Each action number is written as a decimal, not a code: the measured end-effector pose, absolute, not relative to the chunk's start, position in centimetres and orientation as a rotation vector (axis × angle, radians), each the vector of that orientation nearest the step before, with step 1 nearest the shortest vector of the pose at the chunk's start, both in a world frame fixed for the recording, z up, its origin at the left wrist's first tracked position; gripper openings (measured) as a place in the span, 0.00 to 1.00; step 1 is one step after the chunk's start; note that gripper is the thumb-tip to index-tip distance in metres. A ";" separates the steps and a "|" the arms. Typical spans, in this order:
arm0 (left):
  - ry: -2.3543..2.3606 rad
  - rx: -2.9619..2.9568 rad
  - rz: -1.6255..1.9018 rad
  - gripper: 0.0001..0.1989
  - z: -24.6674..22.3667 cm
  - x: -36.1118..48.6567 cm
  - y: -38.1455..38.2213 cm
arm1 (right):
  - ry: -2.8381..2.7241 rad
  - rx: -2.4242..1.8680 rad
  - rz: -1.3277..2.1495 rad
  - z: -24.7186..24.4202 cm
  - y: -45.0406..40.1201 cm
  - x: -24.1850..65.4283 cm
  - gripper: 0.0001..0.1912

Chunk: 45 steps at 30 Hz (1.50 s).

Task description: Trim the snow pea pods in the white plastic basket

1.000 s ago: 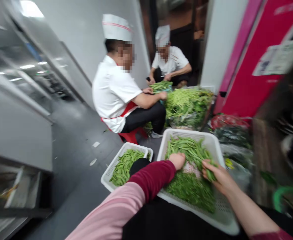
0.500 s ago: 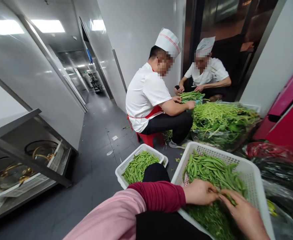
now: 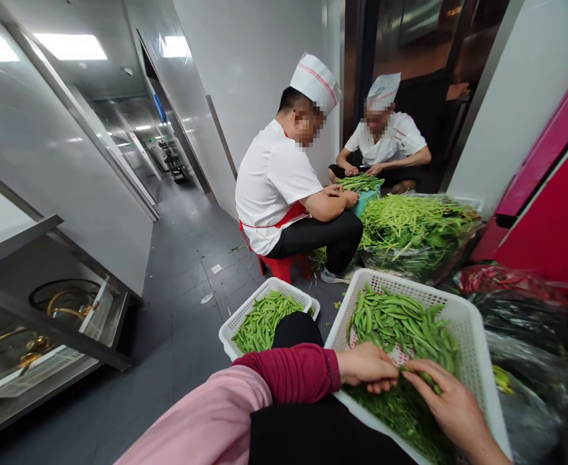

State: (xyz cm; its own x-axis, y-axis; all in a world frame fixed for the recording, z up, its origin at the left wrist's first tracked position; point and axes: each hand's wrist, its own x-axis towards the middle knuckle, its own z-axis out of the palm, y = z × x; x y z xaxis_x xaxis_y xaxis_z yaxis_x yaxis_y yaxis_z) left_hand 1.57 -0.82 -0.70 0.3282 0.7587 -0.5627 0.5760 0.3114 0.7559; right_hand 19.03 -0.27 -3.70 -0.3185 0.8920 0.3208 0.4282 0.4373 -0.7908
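Note:
Over the large white basket (image 3: 477,349), my left hand (image 3: 368,368) pinches one end of a green pea pod (image 3: 429,381). The pod runs into my right hand (image 3: 446,394), whose thumb and fingers are closed around it. Both hands meet fingertip to fingertip. Behind them in the basket lies a heap of green pods (image 3: 395,320), and darker green trimmings (image 3: 395,413) lie below my hands. A smaller white basket (image 3: 228,332) full of pods (image 3: 267,320) stands to the left, beside my knee.
A person in white (image 3: 284,174) sits on a red stool (image 3: 279,268) ahead; another (image 3: 390,142) crouches behind. Leafy stalks (image 3: 414,226) are piled in front of them. Plastic bags (image 3: 521,323) lie right of the basket. A metal shelf (image 3: 71,342) stands at left.
The whole view has shifted slightly, so most things sit further left. My hands remain together over the basket, with the pod still between them.

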 end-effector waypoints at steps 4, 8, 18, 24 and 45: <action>1.578 1.831 -0.244 0.03 -3.1 -0.3 -1.4 | -1.525 -1.438 0.877 -2.3 0.5 20.3 0.15; 1.497 1.964 -0.060 0.22 -1.8 -1.0 -0.5 | -1.198 -1.335 1.180 -1.6 1.4 21.0 0.17; 1.094 1.815 0.119 0.17 3.8 2.6 2.0 | -1.401 -1.347 1.077 -1.5 2.1 20.3 0.13; 0.956 1.994 -0.125 0.17 3.8 1.0 1.9 | -2.307 -0.923 0.912 -0.9 1.2 20.1 0.08; 1.706 2.368 -0.273 0.14 -4.2 2.5 4.1 | -0.269 -0.944 1.523 -1.2 5.8 24.2 0.12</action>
